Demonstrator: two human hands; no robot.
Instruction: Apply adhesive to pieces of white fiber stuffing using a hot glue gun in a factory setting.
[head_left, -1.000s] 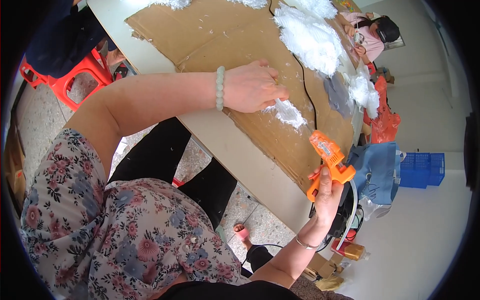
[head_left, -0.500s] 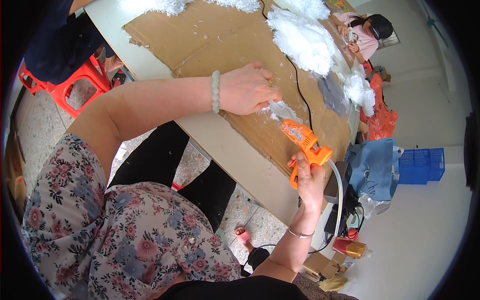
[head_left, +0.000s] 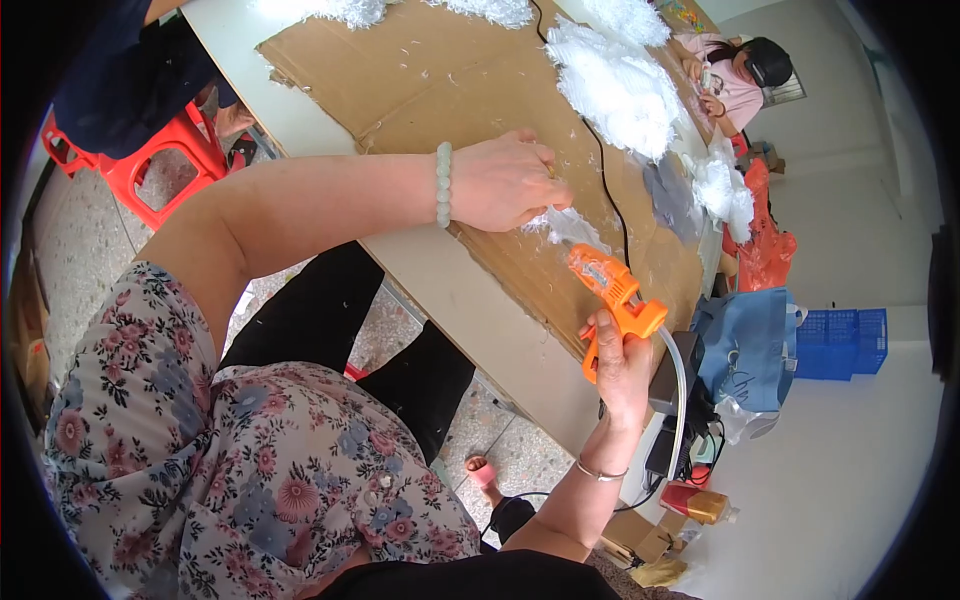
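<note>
My left hand (head_left: 505,182), with a pale bead bracelet on the wrist, is closed on a small tuft of white feathers (head_left: 568,228) and presses it onto the brown cardboard sheet (head_left: 420,75) on the white table (head_left: 455,295). My right hand (head_left: 622,365) grips an orange glue gun (head_left: 612,296). Its nozzle points at the tuft, almost touching it. A white glue stick curves out of the gun's back.
Piles of white feathers (head_left: 615,85) lie farther along the cardboard, crossed by a black cable. Another person (head_left: 735,75) in pink works at the far end. A red stool (head_left: 150,160) stands at left. A blue bag (head_left: 750,345) and blue crate (head_left: 840,340) sit at right.
My right hand has brought the glue gun up and left, from beyond the table edge to the tuft. My left hand has stayed pressed on the feathers.
</note>
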